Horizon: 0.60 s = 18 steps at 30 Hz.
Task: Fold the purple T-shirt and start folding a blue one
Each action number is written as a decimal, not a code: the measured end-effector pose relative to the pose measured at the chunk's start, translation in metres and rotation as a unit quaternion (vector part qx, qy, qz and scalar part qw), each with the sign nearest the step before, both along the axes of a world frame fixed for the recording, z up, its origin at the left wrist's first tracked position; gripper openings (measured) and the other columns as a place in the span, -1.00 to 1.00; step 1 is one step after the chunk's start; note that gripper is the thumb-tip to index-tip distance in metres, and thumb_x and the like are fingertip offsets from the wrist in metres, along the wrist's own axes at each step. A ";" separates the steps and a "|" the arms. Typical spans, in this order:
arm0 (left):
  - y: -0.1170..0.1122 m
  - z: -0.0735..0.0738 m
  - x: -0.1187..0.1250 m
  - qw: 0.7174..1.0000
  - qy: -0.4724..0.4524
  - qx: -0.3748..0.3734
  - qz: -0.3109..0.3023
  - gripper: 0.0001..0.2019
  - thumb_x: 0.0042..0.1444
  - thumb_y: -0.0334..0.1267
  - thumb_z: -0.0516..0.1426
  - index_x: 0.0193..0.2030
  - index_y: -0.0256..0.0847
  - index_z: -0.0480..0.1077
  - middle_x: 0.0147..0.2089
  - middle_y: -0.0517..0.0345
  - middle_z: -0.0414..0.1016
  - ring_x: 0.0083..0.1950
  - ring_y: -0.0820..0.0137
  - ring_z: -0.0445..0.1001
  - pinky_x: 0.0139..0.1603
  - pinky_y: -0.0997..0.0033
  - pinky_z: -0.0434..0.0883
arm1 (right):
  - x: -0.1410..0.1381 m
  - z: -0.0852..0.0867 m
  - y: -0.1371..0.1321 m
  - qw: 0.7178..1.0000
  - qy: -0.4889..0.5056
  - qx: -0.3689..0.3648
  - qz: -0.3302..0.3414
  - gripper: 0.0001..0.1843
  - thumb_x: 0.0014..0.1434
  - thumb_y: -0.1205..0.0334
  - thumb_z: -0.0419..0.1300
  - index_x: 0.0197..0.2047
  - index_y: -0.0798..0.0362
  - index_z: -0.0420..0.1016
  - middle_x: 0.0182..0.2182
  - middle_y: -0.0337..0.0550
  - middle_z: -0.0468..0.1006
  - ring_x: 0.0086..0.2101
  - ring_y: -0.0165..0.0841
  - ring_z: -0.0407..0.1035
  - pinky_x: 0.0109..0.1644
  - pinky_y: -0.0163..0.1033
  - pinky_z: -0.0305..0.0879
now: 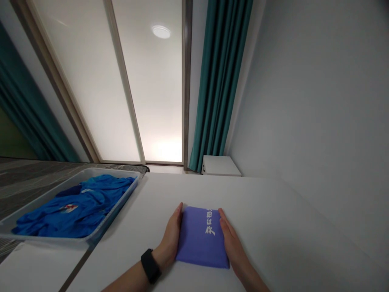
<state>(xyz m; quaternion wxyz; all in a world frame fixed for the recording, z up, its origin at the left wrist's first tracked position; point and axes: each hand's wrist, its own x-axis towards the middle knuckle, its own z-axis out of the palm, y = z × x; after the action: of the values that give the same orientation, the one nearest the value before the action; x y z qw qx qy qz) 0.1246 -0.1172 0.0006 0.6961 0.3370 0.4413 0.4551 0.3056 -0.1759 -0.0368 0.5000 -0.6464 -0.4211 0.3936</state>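
Observation:
A purple garment (197, 241), folded into a neat rectangle, lies flat on the white table (146, 239) in front of me. White written characters run down its upper right part. My left hand (170, 239), with a black band on the wrist, rests along the garment's left edge, its fingers stretched out. Against the right edge lies my right hand (232, 241), also with straight fingers. The two hands flank the folded garment and touch its sides. Neither hand is wrapped round it.
On the left stands a pale plastic bin (88, 240) holding crumpled blue clothes (91, 207). Behind the table are a small white cabinet (220, 165), teal curtains (220, 81) and frosted sliding doors (152, 89). A grey-white wall (319, 101) closes off the right side.

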 end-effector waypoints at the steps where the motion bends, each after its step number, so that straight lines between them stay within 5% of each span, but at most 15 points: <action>1: 0.001 0.000 0.004 1.000 0.015 0.002 -0.001 -0.52 0.22 0.11 0.09 -0.10 -0.34 0.50 -0.06 -0.03 0.61 0.08 0.10 0.50 0.28 0.08 0.28 | 0.004 -0.001 0.001 1.000 -0.007 0.000 -0.004 -0.14 0.25 -0.33 -0.13 0.40 0.09 0.11 0.38 -0.16 0.03 0.36 -0.27 -0.11 0.43 -0.03 -0.24; 12: 0.025 -0.013 0.060 0.998 0.061 0.030 -0.011 -0.46 0.15 0.20 0.10 -0.05 -0.28 0.49 0.00 -0.04 0.58 0.14 0.04 0.47 0.25 0.09 0.31 | 0.067 0.004 0.016 0.999 -0.024 0.005 -0.034 -0.20 0.25 -0.30 -0.08 0.33 0.10 0.25 0.34 -0.07 0.17 0.32 -0.25 0.04 0.40 -0.01 -0.11; 18: 0.033 -0.021 0.090 0.998 0.053 0.036 -0.017 -0.43 0.17 0.21 0.07 0.01 -0.28 0.46 0.05 -0.05 0.56 0.16 0.08 0.45 0.29 0.11 0.26 | 0.097 0.000 0.001 0.994 -0.102 -0.021 -0.030 -0.24 0.29 -0.20 -0.14 0.37 0.14 0.17 0.35 -0.02 0.15 0.33 -0.25 0.00 0.41 0.00 -0.15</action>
<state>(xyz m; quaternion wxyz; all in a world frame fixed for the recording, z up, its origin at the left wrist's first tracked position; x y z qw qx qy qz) 0.2146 -0.0839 -0.0208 0.6666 0.3932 0.4551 0.4404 0.4024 -0.1751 -0.0370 0.4523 -0.7060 -0.4415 0.3195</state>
